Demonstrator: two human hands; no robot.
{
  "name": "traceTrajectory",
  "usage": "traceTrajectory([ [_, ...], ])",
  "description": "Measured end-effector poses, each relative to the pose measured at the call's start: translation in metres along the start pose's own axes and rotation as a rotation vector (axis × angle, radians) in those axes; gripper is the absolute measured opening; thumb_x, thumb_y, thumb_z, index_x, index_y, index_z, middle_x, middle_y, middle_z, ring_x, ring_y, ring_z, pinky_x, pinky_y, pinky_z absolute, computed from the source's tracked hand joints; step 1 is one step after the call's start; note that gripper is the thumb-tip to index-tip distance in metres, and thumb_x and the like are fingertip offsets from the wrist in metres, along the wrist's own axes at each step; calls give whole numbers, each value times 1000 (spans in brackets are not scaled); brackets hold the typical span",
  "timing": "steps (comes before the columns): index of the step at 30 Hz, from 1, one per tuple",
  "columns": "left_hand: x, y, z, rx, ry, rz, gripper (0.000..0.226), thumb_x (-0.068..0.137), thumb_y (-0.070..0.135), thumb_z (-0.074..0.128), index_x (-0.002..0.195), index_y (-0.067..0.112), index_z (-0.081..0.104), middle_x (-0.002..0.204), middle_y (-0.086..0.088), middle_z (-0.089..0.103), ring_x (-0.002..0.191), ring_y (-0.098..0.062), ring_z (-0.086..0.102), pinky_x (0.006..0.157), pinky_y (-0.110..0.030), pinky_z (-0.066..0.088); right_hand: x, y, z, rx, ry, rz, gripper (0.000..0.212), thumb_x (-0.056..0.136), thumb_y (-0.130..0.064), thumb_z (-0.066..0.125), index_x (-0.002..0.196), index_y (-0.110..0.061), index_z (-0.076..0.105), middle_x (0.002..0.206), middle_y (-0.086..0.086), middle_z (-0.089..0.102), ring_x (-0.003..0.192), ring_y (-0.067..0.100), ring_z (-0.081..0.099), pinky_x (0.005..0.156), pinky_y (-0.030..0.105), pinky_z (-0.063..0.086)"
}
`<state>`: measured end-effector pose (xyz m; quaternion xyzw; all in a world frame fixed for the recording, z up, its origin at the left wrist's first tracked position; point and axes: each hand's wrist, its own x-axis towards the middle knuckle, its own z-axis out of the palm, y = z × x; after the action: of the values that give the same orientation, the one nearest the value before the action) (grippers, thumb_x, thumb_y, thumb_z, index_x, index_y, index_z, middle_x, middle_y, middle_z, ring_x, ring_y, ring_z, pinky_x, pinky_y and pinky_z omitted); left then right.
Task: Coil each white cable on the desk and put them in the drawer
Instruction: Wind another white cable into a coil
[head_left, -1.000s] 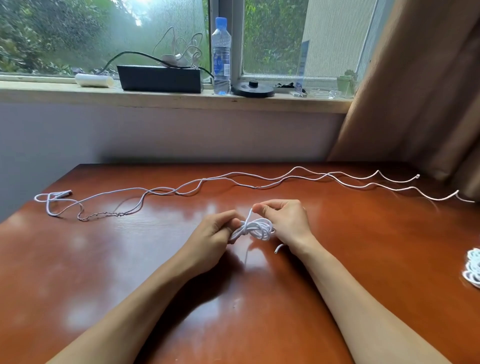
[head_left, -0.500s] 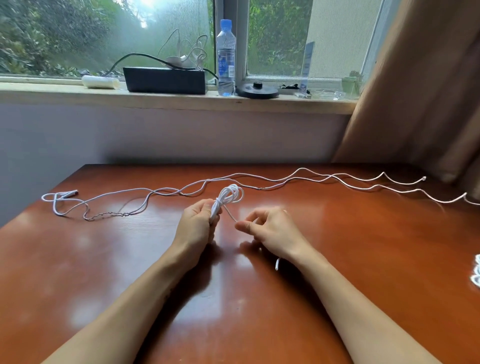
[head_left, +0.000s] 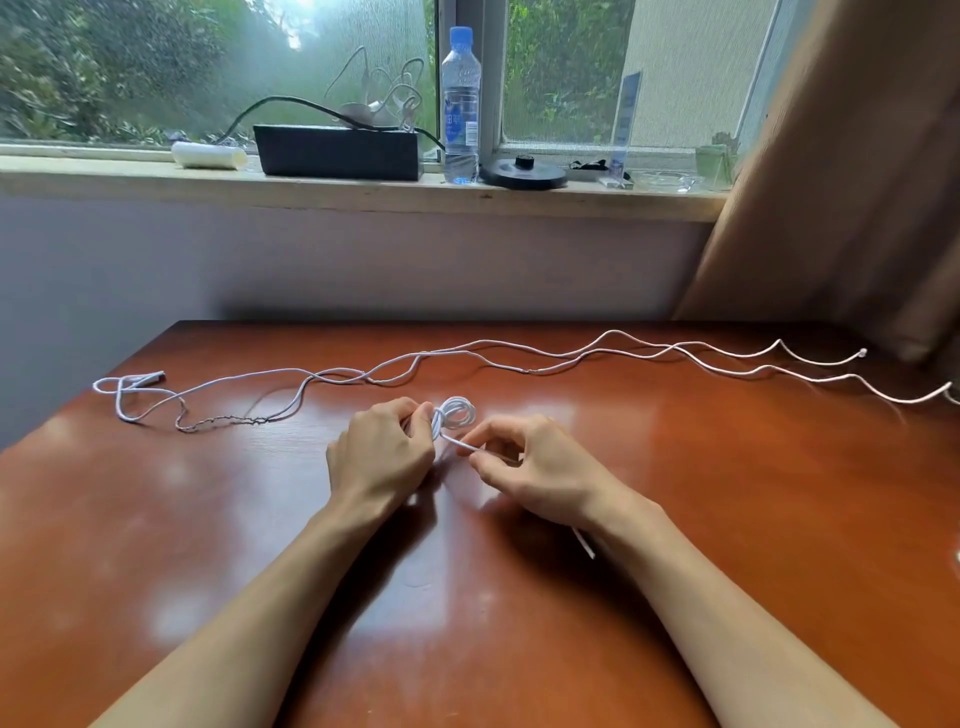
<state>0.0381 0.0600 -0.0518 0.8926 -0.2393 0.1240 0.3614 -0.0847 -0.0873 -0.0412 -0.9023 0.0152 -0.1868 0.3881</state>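
White loops of a coiled cable (head_left: 456, 413) are gripped in the curled fingers of the left hand (head_left: 382, 457), just above the table (head_left: 208, 545), the bundle standing out past the thumb. Its tail (head_left: 462, 442) is pinched between thumb and forefinger of the right hand (head_left: 535, 470), and the free end (head_left: 584, 544) is seen poking out beneath the right wrist. A long white cable (head_left: 524, 370) is stretched uncoiled across the far side of the table, and no drawer is in view. The tail looks ready to be wrapped round the bundle, and here lies the danger: if the left grip is eased while the wrap is drawn tight, the springy loops could be sprung open or squeezed out of the fist. A slack wrap, equally, could be shaken loose on the way to the drawer.
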Motion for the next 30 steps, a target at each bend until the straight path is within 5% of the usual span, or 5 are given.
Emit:
traceTrajectory([
  [3,3,-5,1,35,-36,8,34,98,49,48,86,22,64,79,3,69,92,-34,63,72,-37,41,1,2,-1,-75,60,-64,9,95,-14,67,98,-15,74,66,-30,61,63,-1,56,64,13,39],
  [7,3,-6,2,23,-62,61,32,98,49,48,87,23,64,76,4,67,87,-30,61,72,-36,46,5,7,-3,-255,231,-189,17,96,-36,63,100,-25,75,89,-12,70,74,6,60,70,38,53],
  [13,-4,-2,10,-281,-242,344,33,91,48,43,80,23,62,68,6,60,70,-18,57,66,-41,50,3,2,-14,-275,442,-285,5,94,-20,72,96,-20,77,86,-11,67,67,-15,50,69,18,45],
  [19,-16,11,9,-399,-341,486,23,98,30,49,84,20,65,67,16,55,66,-5,49,64,-25,41,2,5,-29,-238,509,-192,4,82,-20,80,84,-23,79,84,-11,75,79,9,69,74,38,55],
  [30,-20,15,3,-372,-354,550,20,96,26,50,87,20,67,74,1,53,73,-11,50,68,-27,39,3,15,-30,-256,505,69,32,66,-69,63,79,-44,78,79,-21,73,78,4,67,68,36,53],
])
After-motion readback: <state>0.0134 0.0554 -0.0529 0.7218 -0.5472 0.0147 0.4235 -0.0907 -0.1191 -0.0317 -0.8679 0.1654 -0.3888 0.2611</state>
